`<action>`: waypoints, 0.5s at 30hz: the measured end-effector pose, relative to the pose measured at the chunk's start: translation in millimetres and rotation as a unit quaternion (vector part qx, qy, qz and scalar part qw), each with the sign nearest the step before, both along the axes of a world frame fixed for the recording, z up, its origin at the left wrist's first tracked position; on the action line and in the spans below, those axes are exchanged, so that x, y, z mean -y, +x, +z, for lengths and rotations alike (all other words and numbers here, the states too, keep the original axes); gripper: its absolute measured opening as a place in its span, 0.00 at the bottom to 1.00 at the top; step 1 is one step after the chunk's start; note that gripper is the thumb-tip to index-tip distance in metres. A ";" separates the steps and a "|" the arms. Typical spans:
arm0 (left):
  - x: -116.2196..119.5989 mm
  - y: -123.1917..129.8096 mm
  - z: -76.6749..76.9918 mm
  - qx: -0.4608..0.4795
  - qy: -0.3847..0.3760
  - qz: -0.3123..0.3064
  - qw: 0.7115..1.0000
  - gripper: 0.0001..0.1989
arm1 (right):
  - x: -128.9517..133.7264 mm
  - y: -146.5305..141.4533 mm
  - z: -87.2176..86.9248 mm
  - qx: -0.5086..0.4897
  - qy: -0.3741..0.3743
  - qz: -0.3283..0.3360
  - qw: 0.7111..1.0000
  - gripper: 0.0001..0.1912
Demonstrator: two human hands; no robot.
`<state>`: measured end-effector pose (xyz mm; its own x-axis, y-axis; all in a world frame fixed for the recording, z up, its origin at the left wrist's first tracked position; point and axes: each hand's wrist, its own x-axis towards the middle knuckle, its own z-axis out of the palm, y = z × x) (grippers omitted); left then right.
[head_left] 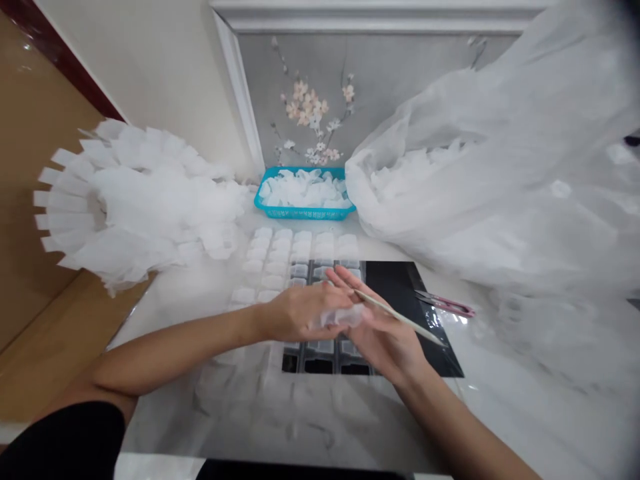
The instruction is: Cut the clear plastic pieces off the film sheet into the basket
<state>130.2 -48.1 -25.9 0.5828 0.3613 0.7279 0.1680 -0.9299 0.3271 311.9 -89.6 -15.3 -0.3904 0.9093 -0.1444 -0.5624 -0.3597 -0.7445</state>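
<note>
Both hands meet mid-bench. Left hand [295, 313] is partly closed, fingers curled on a small translucent piece [343, 316], which sits between the two hands. Right hand [387, 337] has fingers mostly straight, holding a pale stick [400, 317] slantwise, one end toward 4 o'clock; how tight, can't tell.

From the hands: rows of translucent pieces [283, 243] at 10 to 12 o'clock, some over a black sheet [395, 280], others on the bench [280, 413]. Pink-handled snips [455, 307] at 3, blades over the sheet's edge. Blue basket [310, 213] with crinkled white pieces [305, 188] at 11. Big bundle of white strips [165, 200] at 10. Large clear plastic bag [500, 213] at 2, near the basket. Framed floral panel [400, 60] behind, at 12.
</note>
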 end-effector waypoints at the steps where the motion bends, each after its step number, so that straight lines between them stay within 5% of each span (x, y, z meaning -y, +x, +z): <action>1: -11.4 0.3 3.3 0.024 -0.031 0.037 0.999 0.18 | -2.3 2.2 -0.6 0.001 0.010 -0.025 1.000 0.31; 3: -48.2 -0.2 15.1 0.074 -0.089 0.147 0.982 0.19 | -7.0 6.9 -1.9 0.010 0.021 -0.072 0.997 0.27; 6: -133.1 -3.5 38.9 0.138 -0.127 0.296 0.937 0.24 | -12.7 13.4 -4.3 0.038 0.032 -0.112 0.993 0.23; 10: -234.0 -12.6 55.3 -0.019 -0.217 0.363 0.906 0.43 | -17.7 17.2 -7.6 0.078 0.038 -0.110 0.990 0.22; 12: -248.3 -17.7 52.5 -0.103 -0.233 0.385 0.887 0.53 | -19.4 17.7 -8.9 0.109 0.044 -0.103 0.988 0.23; 15: -215.1 -28.6 41.9 -0.146 -0.145 0.351 0.913 0.52 | -18.3 17.3 -10.1 0.181 0.086 -0.090 0.976 0.32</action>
